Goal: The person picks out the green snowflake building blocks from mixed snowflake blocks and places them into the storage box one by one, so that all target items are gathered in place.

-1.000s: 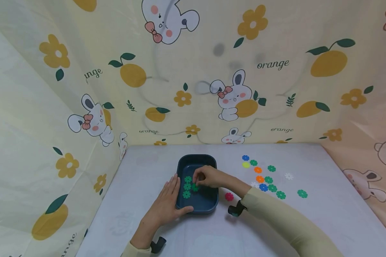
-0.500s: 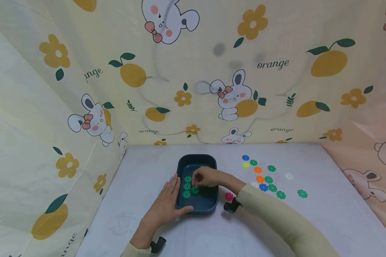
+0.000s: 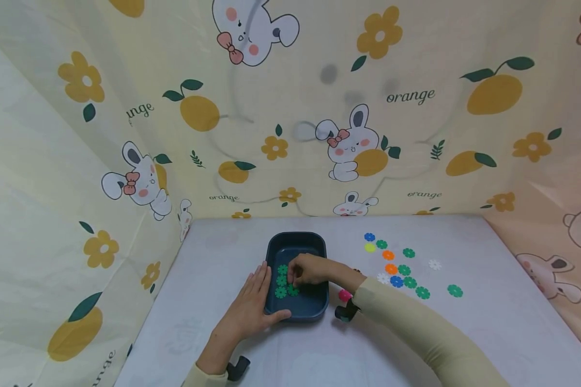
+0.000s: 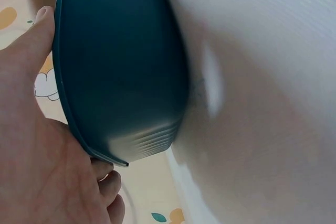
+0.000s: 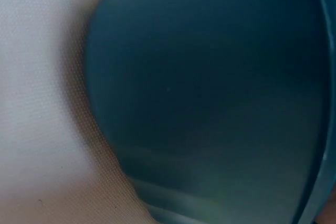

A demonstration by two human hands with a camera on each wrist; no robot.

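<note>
Shifted slightly leftward since before: right hand (image 3: 310, 270), fingers curled, pinching a green flower piece (image 3: 292, 290) low inside dark blue tray (image 3: 296, 239). Nearer, left hand (image 3: 252, 306) flat against tray's side. Beyond, loose coloured pieces (image 3: 397, 269) on table.

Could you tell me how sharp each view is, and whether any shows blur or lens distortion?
Head view: sharp and evenly lit, with wide-angle bending at the edges; the dark blue tray and the green flower pieces read clearly. Left wrist view: close and soft, the tray's wall beside the left hand is blurred. Right wrist view: almost all blurred tray wall; the hand is not visible.
</note>
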